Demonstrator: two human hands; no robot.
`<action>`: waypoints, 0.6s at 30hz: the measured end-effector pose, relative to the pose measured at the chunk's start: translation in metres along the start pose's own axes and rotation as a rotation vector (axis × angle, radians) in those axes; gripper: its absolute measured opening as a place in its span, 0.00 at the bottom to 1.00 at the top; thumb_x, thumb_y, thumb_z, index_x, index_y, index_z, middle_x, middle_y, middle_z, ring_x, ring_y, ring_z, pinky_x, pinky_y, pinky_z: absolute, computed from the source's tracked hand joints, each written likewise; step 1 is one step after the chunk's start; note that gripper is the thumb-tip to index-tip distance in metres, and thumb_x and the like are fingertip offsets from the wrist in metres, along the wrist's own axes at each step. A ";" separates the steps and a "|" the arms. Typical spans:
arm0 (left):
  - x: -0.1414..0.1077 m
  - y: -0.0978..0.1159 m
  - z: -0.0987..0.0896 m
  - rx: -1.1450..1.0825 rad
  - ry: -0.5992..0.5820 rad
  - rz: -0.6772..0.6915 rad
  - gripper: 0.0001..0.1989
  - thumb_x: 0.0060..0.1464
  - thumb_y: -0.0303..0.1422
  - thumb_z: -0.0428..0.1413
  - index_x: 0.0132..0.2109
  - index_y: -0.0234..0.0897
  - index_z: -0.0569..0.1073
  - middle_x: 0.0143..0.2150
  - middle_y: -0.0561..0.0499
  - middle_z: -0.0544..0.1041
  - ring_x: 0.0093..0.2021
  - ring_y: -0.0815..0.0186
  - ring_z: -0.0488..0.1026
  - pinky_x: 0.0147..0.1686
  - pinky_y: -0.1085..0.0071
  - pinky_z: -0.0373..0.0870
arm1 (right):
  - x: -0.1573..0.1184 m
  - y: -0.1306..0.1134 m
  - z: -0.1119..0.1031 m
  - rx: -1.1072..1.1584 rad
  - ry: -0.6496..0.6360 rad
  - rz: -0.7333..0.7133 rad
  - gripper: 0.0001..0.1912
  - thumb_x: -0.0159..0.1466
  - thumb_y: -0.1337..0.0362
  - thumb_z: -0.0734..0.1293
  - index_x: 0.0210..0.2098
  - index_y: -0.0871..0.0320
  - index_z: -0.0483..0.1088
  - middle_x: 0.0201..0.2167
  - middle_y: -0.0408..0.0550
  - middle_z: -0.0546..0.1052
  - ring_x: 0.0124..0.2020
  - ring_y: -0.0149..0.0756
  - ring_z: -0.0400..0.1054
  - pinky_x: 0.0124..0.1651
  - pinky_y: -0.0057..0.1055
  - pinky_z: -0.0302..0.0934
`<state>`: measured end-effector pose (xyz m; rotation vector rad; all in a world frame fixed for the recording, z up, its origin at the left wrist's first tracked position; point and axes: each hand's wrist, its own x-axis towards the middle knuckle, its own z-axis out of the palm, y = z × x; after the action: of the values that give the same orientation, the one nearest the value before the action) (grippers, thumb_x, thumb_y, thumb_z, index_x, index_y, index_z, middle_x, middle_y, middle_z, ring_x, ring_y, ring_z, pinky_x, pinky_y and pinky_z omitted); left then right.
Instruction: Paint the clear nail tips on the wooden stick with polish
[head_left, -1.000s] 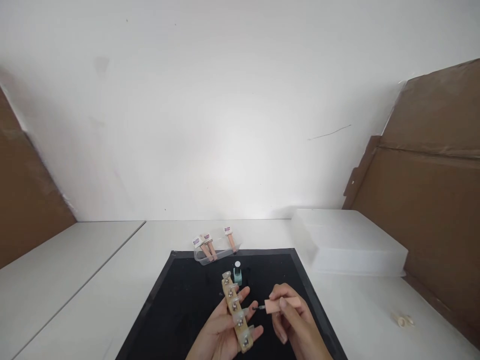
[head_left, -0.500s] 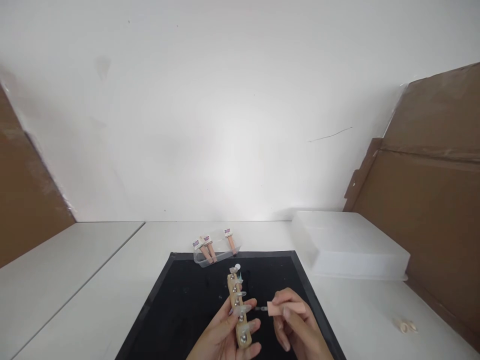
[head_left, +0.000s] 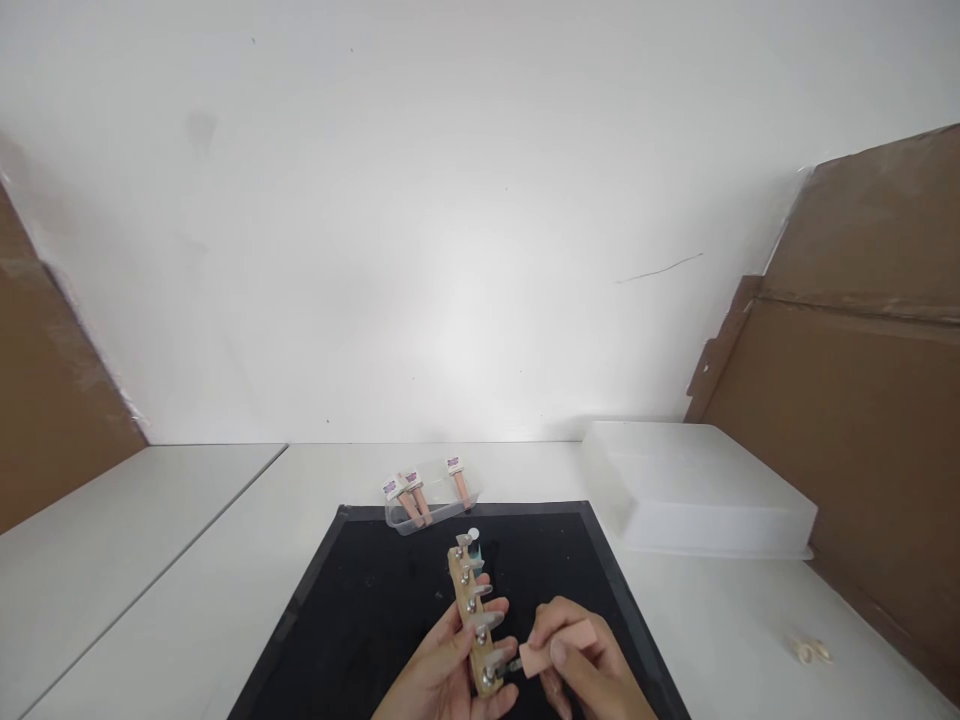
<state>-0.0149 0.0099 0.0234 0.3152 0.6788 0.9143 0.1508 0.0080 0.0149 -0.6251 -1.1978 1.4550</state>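
My left hand (head_left: 442, 660) is wrapped round a wooden nail-tip stand (head_left: 474, 650), a narrow bar with several round metal studs and clear false nails along it. The bar tilts away from me over the black mat. A pink-handled nail polish brush (head_left: 559, 648) is pinched in the fingers of my right hand (head_left: 585, 665). Its dark bristle end points left, at the false nail (head_left: 496, 660) closest to me; whether it touches cannot be made out. Just behind the bar's far end, a small teal item (head_left: 478, 558) is partly hidden, with a white round piece (head_left: 473, 534) beside it.
A clear tray (head_left: 433, 522) with pink-handled, white-labelled pieces stands behind the black mat (head_left: 337, 620). To the right are a white plastic box (head_left: 712, 490) and small beige rings (head_left: 814, 652). Cardboard panels flank both sides; a white wall stands behind.
My right hand has brought the brush down and left, from beside the second-closest false nail to the closest one. My left hand and the stand have hardly moved.
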 end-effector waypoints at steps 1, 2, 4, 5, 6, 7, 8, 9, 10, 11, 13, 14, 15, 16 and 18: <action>0.000 0.000 0.000 -0.003 0.000 0.001 0.31 0.47 0.31 0.56 0.58 0.49 0.55 0.49 0.49 0.72 0.41 0.63 0.73 0.38 0.63 0.70 | 0.000 0.001 0.000 -0.018 -0.016 0.001 0.17 0.55 0.51 0.67 0.27 0.60 0.71 0.19 0.38 0.62 0.11 0.19 0.50 0.14 0.20 0.44; 0.000 0.000 0.001 -0.003 0.004 0.000 0.31 0.48 0.31 0.55 0.58 0.49 0.54 0.48 0.49 0.72 0.41 0.63 0.73 0.38 0.63 0.70 | -0.001 0.001 -0.001 -0.039 -0.025 0.004 0.16 0.55 0.51 0.67 0.28 0.60 0.72 0.19 0.38 0.62 0.12 0.20 0.50 0.14 0.20 0.44; -0.001 0.000 0.002 0.003 0.019 -0.008 0.31 0.48 0.31 0.55 0.59 0.48 0.53 0.48 0.49 0.72 0.39 0.64 0.73 0.37 0.64 0.70 | -0.001 0.000 -0.002 -0.090 -0.026 0.020 0.16 0.56 0.51 0.66 0.30 0.59 0.72 0.19 0.39 0.63 0.13 0.21 0.52 0.15 0.20 0.46; -0.001 0.000 0.002 0.005 0.024 -0.014 0.31 0.49 0.31 0.54 0.59 0.48 0.52 0.48 0.49 0.72 0.38 0.64 0.74 0.37 0.64 0.70 | -0.001 0.000 -0.002 -0.113 -0.032 0.028 0.15 0.57 0.52 0.66 0.30 0.59 0.72 0.19 0.39 0.64 0.13 0.21 0.52 0.16 0.21 0.47; -0.001 0.001 0.003 0.007 0.030 -0.017 0.32 0.49 0.31 0.54 0.59 0.47 0.51 0.48 0.49 0.72 0.37 0.65 0.74 0.36 0.64 0.70 | -0.001 -0.001 -0.002 -0.132 -0.043 0.034 0.15 0.57 0.52 0.66 0.30 0.59 0.72 0.19 0.39 0.64 0.13 0.21 0.52 0.16 0.21 0.47; -0.001 0.001 0.003 0.005 0.035 -0.017 0.32 0.49 0.30 0.54 0.59 0.47 0.51 0.49 0.49 0.72 0.36 0.65 0.74 0.36 0.64 0.71 | 0.000 -0.001 -0.002 -0.146 -0.053 0.038 0.15 0.57 0.52 0.66 0.30 0.59 0.72 0.20 0.39 0.64 0.13 0.21 0.52 0.16 0.21 0.47; -0.001 0.001 0.004 0.001 0.040 -0.015 0.32 0.49 0.30 0.53 0.59 0.48 0.50 0.49 0.49 0.71 0.36 0.66 0.74 0.35 0.64 0.71 | 0.000 -0.002 -0.002 -0.156 -0.060 0.040 0.15 0.57 0.52 0.66 0.30 0.59 0.72 0.20 0.40 0.65 0.13 0.21 0.52 0.16 0.21 0.47; -0.001 0.001 0.004 -0.004 0.043 -0.011 0.32 0.50 0.30 0.53 0.59 0.48 0.50 0.50 0.49 0.70 0.36 0.66 0.74 0.35 0.64 0.71 | 0.001 -0.002 -0.002 -0.160 -0.059 0.042 0.15 0.57 0.52 0.66 0.30 0.59 0.72 0.21 0.40 0.65 0.13 0.20 0.52 0.16 0.21 0.47; -0.001 0.001 0.003 -0.007 0.045 -0.008 0.32 0.50 0.30 0.53 0.59 0.49 0.49 0.51 0.49 0.70 0.36 0.66 0.74 0.36 0.64 0.71 | 0.001 -0.002 -0.001 -0.162 -0.049 0.044 0.15 0.57 0.52 0.66 0.30 0.59 0.72 0.22 0.41 0.66 0.13 0.20 0.52 0.16 0.20 0.47; -0.001 0.001 0.003 -0.009 0.045 -0.008 0.32 0.50 0.30 0.53 0.59 0.49 0.49 0.52 0.49 0.69 0.37 0.65 0.74 0.36 0.64 0.71 | 0.002 -0.001 -0.001 -0.165 -0.033 0.044 0.15 0.58 0.52 0.65 0.30 0.60 0.72 0.23 0.41 0.67 0.13 0.20 0.52 0.16 0.20 0.48; 0.000 0.001 0.002 -0.011 0.041 -0.010 0.32 0.50 0.30 0.52 0.60 0.48 0.48 0.54 0.47 0.66 0.37 0.65 0.73 0.36 0.64 0.71 | 0.002 -0.001 -0.001 -0.170 0.000 0.032 0.16 0.57 0.52 0.66 0.28 0.60 0.72 0.23 0.42 0.67 0.13 0.19 0.52 0.15 0.20 0.48; 0.000 0.000 0.001 -0.013 0.037 -0.011 0.32 0.50 0.30 0.52 0.60 0.48 0.47 0.55 0.46 0.65 0.38 0.64 0.73 0.36 0.64 0.71 | 0.002 -0.001 -0.001 -0.175 0.010 0.023 0.16 0.57 0.52 0.66 0.28 0.60 0.72 0.23 0.42 0.67 0.12 0.19 0.52 0.15 0.20 0.47; 0.001 0.000 0.001 -0.014 0.035 -0.012 0.33 0.51 0.30 0.52 0.60 0.48 0.47 0.56 0.46 0.64 0.38 0.64 0.73 0.36 0.63 0.71 | 0.002 -0.001 -0.001 -0.180 0.021 0.014 0.16 0.57 0.52 0.66 0.27 0.61 0.73 0.22 0.42 0.67 0.12 0.19 0.52 0.15 0.20 0.47; 0.001 0.000 0.001 -0.015 0.033 -0.013 0.33 0.51 0.30 0.52 0.60 0.48 0.46 0.57 0.45 0.63 0.39 0.64 0.73 0.36 0.63 0.70 | 0.002 -0.002 -0.001 -0.185 0.031 0.004 0.16 0.57 0.52 0.66 0.27 0.61 0.73 0.22 0.42 0.67 0.12 0.19 0.52 0.15 0.20 0.47; 0.001 0.000 0.000 -0.019 0.032 -0.017 0.33 0.51 0.30 0.51 0.61 0.48 0.45 0.58 0.45 0.62 0.39 0.64 0.73 0.37 0.63 0.70 | 0.003 -0.003 -0.001 -0.197 0.054 -0.018 0.17 0.58 0.52 0.65 0.25 0.61 0.73 0.23 0.42 0.68 0.12 0.20 0.53 0.15 0.20 0.48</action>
<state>-0.0145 0.0112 0.0233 0.2779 0.7005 0.9111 0.1522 0.0107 0.0176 -0.7806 -1.3110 1.3069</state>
